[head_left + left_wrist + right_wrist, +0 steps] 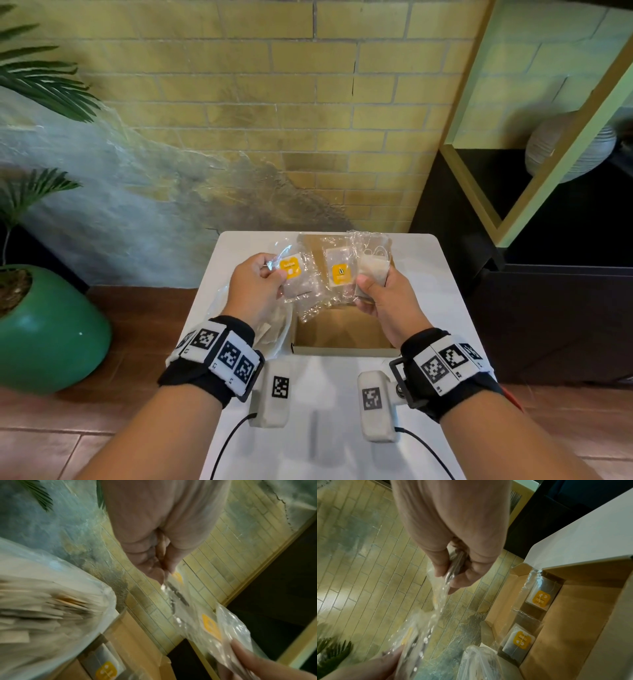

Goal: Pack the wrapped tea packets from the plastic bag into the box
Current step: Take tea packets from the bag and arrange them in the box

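Observation:
Above the open cardboard box (pixel 342 337), my left hand (pixel 272 275) pinches one clear-wrapped tea packet (pixel 291 270) with a yellow label. My right hand (pixel 368 286) grips two more wrapped packets (pixel 340 274) side by side, held upright. Both hands are close together over the box. In the right wrist view, two packets (pixel 541 599) lie flat along the far wall of the box (pixel 582 615). The plastic bag (pixel 42 608) with several more packets lies left of the box, partly hidden in the head view under my left wrist.
The box and bag sit on a small white table (pixel 428 274) against a brick wall. A green plant pot (pixel 51 329) stands on the floor to the left. A dark cabinet (pixel 548 308) is close on the right.

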`<state>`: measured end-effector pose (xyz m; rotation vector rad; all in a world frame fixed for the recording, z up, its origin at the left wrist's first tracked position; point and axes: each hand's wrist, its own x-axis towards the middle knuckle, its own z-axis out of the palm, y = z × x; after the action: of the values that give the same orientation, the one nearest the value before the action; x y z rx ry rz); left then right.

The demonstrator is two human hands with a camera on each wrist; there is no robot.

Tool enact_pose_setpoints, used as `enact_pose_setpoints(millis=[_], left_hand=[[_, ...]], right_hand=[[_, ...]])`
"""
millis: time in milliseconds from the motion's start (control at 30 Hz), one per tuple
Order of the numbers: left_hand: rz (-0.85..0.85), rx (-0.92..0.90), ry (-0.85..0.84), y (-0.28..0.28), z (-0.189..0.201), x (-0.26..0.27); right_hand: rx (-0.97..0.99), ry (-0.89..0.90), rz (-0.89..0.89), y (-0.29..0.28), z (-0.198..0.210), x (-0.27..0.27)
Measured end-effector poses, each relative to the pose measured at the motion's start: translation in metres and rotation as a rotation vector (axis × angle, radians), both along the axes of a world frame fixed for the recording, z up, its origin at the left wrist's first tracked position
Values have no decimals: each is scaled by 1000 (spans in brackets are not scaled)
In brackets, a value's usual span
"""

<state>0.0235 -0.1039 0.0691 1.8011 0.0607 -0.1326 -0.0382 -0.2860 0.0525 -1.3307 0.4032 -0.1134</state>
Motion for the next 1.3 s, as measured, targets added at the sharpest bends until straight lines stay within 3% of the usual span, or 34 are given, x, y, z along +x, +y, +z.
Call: enact_pose_setpoints(millis=[200,400,467,867,1033,1167,1300], left_hand=[[63,113,-57,14,-6,9],[125,486,-39,39,-27,20],[141,536,-39,44,-29,19],[320,427,-117,51,-9,19],[363,394,-122,54,-8,21],[396,316,-129,51,-10,17],[301,241,-68,48,-17,19]], right_hand=[[2,15,20,1,-2,-1],[-19,45,43,1,-6,0],[-60,71,62,4,-8,0],[-104,171,157,63,-23,26],[-103,274,343,95,-42,31],[-3,314,376,92,-45,27],[-2,286,354,75,-39,26]])
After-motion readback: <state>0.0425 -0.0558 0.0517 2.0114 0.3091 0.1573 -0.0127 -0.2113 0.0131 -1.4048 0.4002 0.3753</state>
